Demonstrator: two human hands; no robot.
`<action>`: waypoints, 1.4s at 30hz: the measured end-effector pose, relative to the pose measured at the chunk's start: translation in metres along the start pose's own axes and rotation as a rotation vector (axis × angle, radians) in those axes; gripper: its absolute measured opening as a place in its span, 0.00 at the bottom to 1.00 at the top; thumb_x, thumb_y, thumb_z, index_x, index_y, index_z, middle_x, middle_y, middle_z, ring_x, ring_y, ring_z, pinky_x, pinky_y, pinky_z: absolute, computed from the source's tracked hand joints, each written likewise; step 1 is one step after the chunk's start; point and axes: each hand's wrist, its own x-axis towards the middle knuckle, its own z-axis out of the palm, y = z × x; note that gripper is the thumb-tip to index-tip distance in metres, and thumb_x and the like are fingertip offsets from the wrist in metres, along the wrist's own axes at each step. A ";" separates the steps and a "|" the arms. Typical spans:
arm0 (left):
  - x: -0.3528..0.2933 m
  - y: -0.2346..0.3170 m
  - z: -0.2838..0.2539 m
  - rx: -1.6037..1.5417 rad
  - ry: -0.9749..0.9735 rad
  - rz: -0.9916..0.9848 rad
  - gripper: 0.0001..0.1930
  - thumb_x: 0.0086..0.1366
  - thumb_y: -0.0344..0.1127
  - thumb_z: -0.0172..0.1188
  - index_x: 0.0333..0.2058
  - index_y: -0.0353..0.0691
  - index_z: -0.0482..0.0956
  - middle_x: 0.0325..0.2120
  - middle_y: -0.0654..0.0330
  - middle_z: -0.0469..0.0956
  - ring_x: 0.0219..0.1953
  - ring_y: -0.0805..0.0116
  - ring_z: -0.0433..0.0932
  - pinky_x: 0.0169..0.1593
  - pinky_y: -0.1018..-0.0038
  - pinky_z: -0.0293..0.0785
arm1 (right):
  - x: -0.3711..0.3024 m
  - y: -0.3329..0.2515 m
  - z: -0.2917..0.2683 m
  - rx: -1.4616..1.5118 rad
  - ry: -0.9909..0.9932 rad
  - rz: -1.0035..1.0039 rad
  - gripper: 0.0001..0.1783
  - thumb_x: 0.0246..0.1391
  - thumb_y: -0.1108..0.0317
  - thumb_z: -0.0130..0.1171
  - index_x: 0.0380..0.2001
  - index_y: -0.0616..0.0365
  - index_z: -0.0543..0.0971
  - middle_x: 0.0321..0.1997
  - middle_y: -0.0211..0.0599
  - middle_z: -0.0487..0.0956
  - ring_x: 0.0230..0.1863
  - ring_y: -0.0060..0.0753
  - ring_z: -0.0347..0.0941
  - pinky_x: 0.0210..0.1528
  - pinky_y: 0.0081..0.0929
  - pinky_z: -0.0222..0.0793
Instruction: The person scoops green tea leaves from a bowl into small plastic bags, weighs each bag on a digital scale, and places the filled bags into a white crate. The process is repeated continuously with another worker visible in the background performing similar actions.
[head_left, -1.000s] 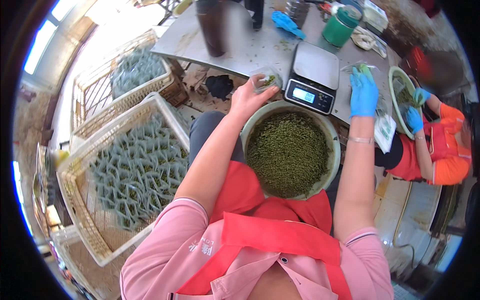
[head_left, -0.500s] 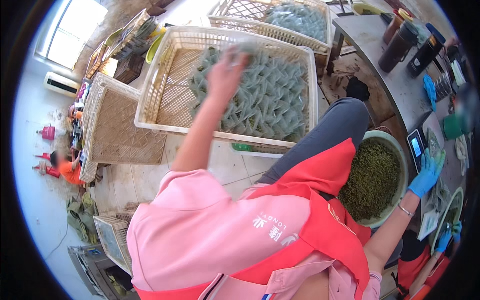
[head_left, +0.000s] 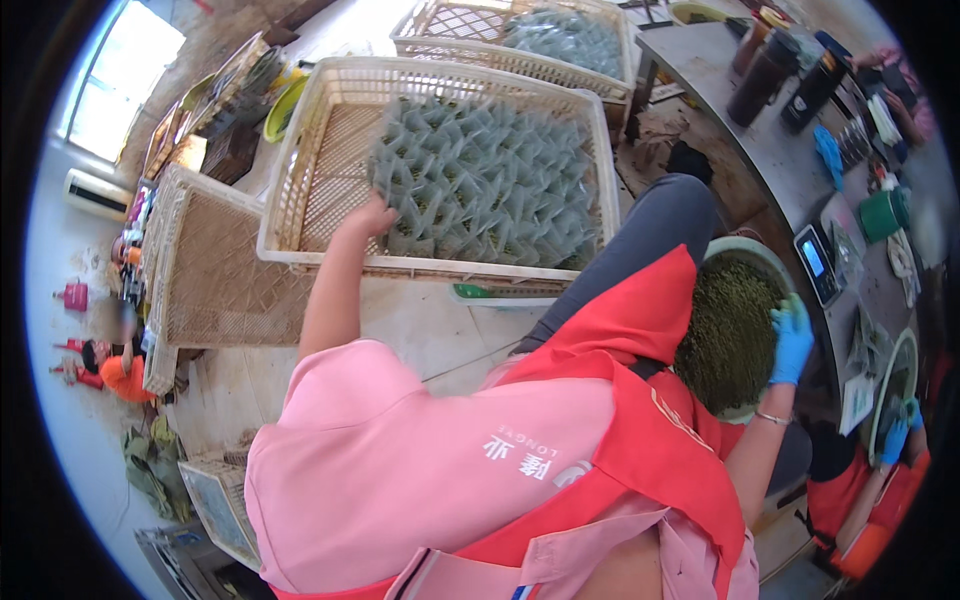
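My bare left hand (head_left: pixel 371 217) is at the near left edge of the packed bags, inside a cream plastic crate (head_left: pixel 330 75). Its fingers are curled against the bags, and what they grip is hidden. Small clear plastic bags (head_left: pixel 490 185) with green contents stand in close rows over the crate's middle and right. My right hand (head_left: pixel 791 340), in a blue glove with yellow-green fingertips, is over the right rim of a pale green basin (head_left: pixel 768 258). Its fingers look apart and hold nothing visible. Dark green granules (head_left: pixel 728 335) fill the basin.
A digital scale (head_left: pixel 818 262) stands on the grey table (head_left: pixel 700 65) with dark bottles (head_left: pixel 765 80) and a green cup (head_left: pixel 884 214). Another crate (head_left: pixel 450 45) lies beyond; a stacked crate (head_left: pixel 225 270) is at left. A co-worker's blue-gloved hands (head_left: pixel 897 435) are at lower right.
My left hand has come back from the far side of the bags to their near left edge. My right hand has moved from beside the scale to the basin.
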 end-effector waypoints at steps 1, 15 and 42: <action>0.017 -0.021 0.010 -0.066 0.000 0.071 0.43 0.55 0.47 0.51 0.61 0.26 0.42 0.55 0.38 0.63 0.57 0.47 0.65 0.61 0.66 0.58 | 0.004 0.033 0.002 -0.194 -0.022 -0.096 0.21 0.53 0.67 0.55 0.51 0.61 0.72 0.49 0.41 0.75 0.42 0.33 0.75 0.46 0.28 0.69; -0.121 0.363 0.032 -0.249 0.552 1.418 0.13 0.52 0.32 0.59 0.39 0.41 0.76 0.36 0.55 0.78 0.42 0.57 0.75 0.49 0.64 0.69 | -0.035 0.027 0.043 -0.473 -0.078 0.084 0.11 0.43 0.65 0.61 0.32 0.56 0.78 0.32 0.43 0.79 0.33 0.41 0.76 0.39 0.35 0.70; -0.092 0.600 0.097 -0.227 0.396 1.054 0.28 0.48 0.43 0.65 0.48 0.48 0.66 0.26 0.55 0.79 0.29 0.54 0.78 0.31 0.61 0.72 | 0.096 -0.123 0.051 -1.297 0.014 -0.441 0.09 0.46 0.67 0.51 0.31 0.52 0.77 0.38 0.38 0.76 0.30 0.43 0.76 0.29 0.39 0.72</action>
